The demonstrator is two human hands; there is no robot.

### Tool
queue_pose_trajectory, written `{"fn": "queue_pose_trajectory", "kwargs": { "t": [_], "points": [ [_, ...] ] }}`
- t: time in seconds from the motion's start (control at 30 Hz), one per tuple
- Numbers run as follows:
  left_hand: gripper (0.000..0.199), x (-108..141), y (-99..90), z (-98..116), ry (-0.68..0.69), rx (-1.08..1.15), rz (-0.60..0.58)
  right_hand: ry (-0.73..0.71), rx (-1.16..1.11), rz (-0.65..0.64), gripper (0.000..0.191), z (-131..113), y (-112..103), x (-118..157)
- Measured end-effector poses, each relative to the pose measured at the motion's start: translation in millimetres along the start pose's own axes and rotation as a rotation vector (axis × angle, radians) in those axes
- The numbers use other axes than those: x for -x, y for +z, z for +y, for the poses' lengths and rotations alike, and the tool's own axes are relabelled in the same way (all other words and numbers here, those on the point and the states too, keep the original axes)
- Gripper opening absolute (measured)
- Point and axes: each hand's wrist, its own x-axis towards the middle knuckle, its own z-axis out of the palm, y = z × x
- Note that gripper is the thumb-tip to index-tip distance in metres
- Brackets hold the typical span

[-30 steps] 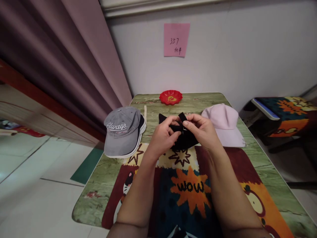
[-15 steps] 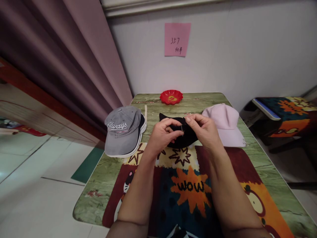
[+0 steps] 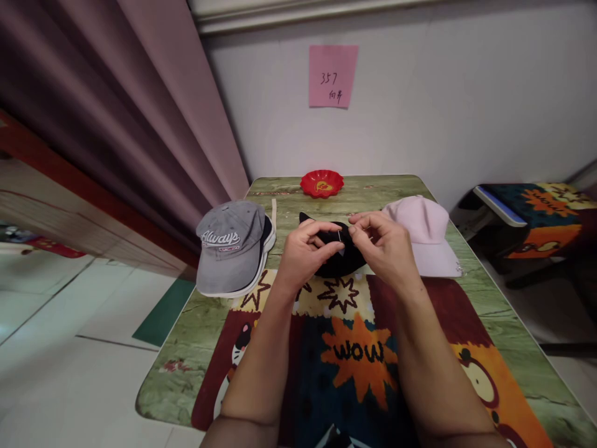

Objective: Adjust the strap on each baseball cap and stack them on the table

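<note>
A black cap (image 3: 339, 267) sits in the middle of the table, partly covered by my hands, with one pointed corner showing at its far left. My left hand (image 3: 304, 254) is closed in a pinch on the cap, at a small shiny metal piece (image 3: 340, 236) that looks like a strap buckle. Just to the right, the fingertips of my right hand (image 3: 388, 247) are pressed together at the cap's upper edge; what they grip is too small to make out. To the left lies a grey cap (image 3: 231, 246) lettered "Always", stacked over others. A pink cap (image 3: 420, 230) stands right of my right hand.
A red scalloped dish (image 3: 321, 184) is at the table's far edge by the wall. A colourful patterned mat (image 3: 359, 386) covers the near part of the green table (image 3: 175, 348). A pink note (image 3: 333, 76) hangs on the wall. Stools (image 3: 550, 211) stand at right.
My right fingertips have drawn slightly apart from the left ones and the right hand has turned a little. The left hand keeps its pinch at the metal piece.
</note>
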Motion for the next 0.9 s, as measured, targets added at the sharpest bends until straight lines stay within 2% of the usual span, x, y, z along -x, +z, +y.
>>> {"fn": "queue_pose_trajectory", "kwargs": {
  "t": [0.1,0.2,0.43,0.73,0.9],
  "points": [
    [0.024,0,0.9,0,0.032,-0.04,-0.008,0.004,0.059,0.042,0.014,-2,0,0],
    [0.023,1,1.4,2,0.035,-0.07,-0.017,-0.051,0.098,0.06,0.013,-3,-1,-1],
    [0.023,1,1.8,2,0.012,-0.08,-0.011,-0.088,0.027,0.046,0.013,-4,-4,-1],
    [0.021,1,1.4,1,0.027,-0.087,-0.023,-0.133,0.064,-0.071,0.017,-1,-5,-1],
    [0.022,1,-1.4,-2,0.063,-0.114,-0.078,-0.091,0.02,-0.176,0.017,4,-11,-2]
  ]
}}
